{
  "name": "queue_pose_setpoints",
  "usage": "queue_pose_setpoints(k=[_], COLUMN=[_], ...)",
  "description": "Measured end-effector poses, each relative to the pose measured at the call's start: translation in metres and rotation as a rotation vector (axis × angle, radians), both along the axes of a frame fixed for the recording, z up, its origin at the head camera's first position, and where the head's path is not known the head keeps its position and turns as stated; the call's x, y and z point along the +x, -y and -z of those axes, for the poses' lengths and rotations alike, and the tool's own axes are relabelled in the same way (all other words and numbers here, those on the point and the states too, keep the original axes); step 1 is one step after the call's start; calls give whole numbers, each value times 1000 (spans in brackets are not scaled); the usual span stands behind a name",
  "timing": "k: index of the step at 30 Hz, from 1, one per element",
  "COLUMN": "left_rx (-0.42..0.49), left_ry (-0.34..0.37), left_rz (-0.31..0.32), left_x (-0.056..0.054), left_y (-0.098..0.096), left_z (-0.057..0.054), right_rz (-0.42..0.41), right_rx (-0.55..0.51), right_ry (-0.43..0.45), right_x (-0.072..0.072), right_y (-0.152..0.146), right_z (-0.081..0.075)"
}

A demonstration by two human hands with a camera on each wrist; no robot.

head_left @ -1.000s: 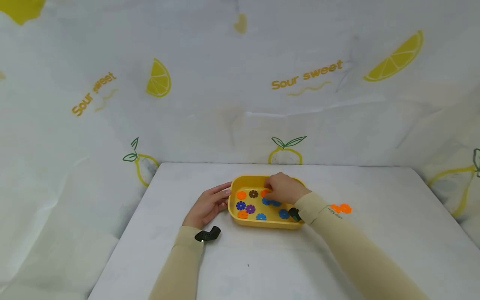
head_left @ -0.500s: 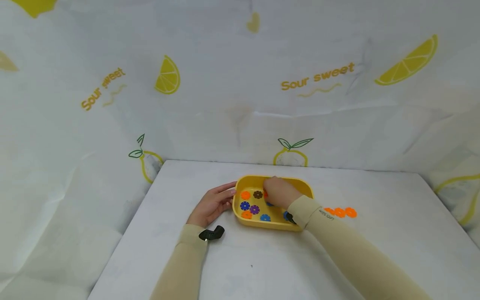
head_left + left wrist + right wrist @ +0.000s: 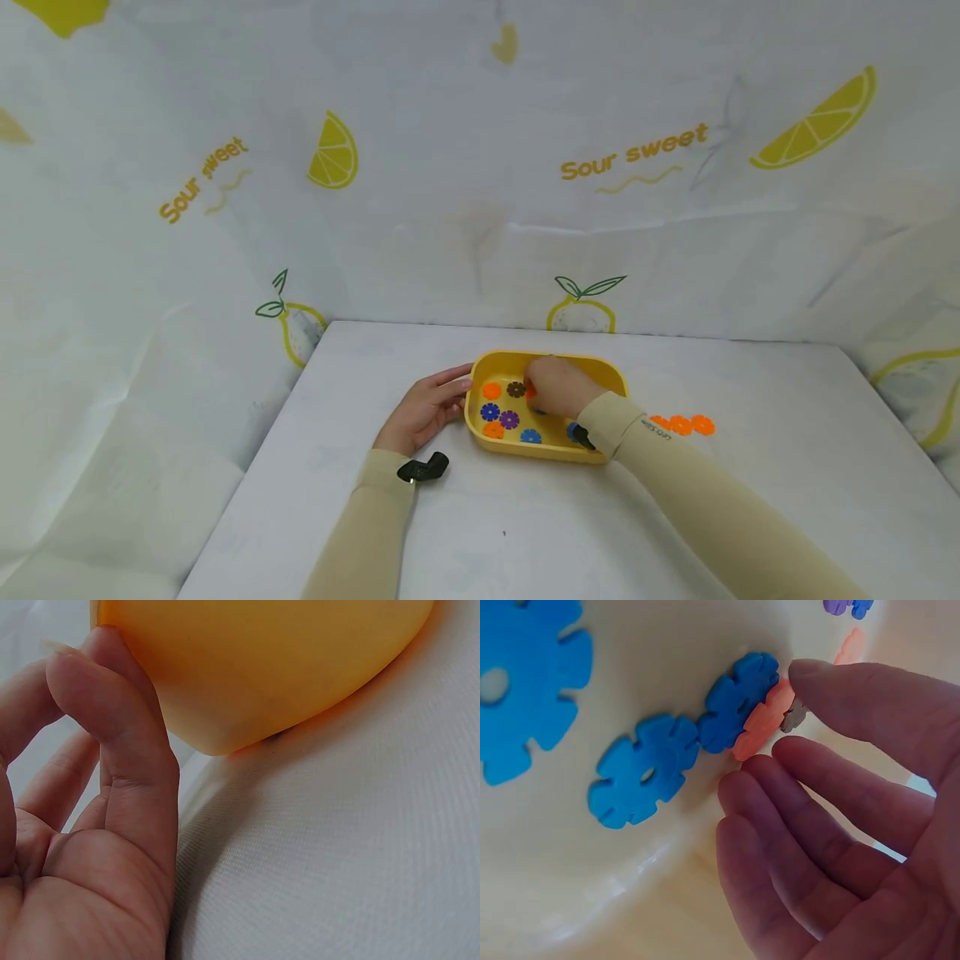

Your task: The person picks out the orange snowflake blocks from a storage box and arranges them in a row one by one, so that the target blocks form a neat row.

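A yellow tray (image 3: 536, 452) holds several flower-shaped notched plastic discs, in orange, blue, purple and brown. Inside it is my right hand (image 3: 560, 387), palm facing the tray floor. In the right wrist view, my thumb and fingertips pinch an orange notched disc (image 3: 763, 724) at its edges. One blue disc (image 3: 735, 705) lies right against that orange one, and another blue disc (image 3: 645, 774) is beside it. My left hand (image 3: 423, 408) rests its fingers against the tray's left end, and the left wrist view shows fingertips at the tray's wall.
To the right of the tray, orange discs (image 3: 681, 425) lie in a row on the white table (image 3: 787, 467), partly covered by my right sleeve (image 3: 675, 467). A white lemon-print cloth (image 3: 420, 250) hangs behind the table. A brown disc (image 3: 516, 389) is near the right fingers.
My right hand has lowered and drawn its fingers in around the orange disc, covering blue discs seen earlier. My left hand stays at the tray's end. The head view has shifted slightly.
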State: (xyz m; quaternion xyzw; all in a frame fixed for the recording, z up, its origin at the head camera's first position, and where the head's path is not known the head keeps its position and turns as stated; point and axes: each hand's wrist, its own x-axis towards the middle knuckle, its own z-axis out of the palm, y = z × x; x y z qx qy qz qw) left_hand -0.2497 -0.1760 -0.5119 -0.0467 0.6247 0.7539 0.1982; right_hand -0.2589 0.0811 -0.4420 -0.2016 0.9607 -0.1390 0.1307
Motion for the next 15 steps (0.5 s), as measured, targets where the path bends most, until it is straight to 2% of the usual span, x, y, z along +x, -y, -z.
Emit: queue_pose_setpoints(k=[10,15], left_rx=[14,14], left_ry=[-3,-2], left_rz=[4,10], left_x=[1,0], left_y=[1,1], left_z=[0,2], right_rz=[-7,-4], right_rx=[43,30], right_ry=[-32,-13], right_x=[2,3], right_y=[3,3], right_z=[-3,-3])
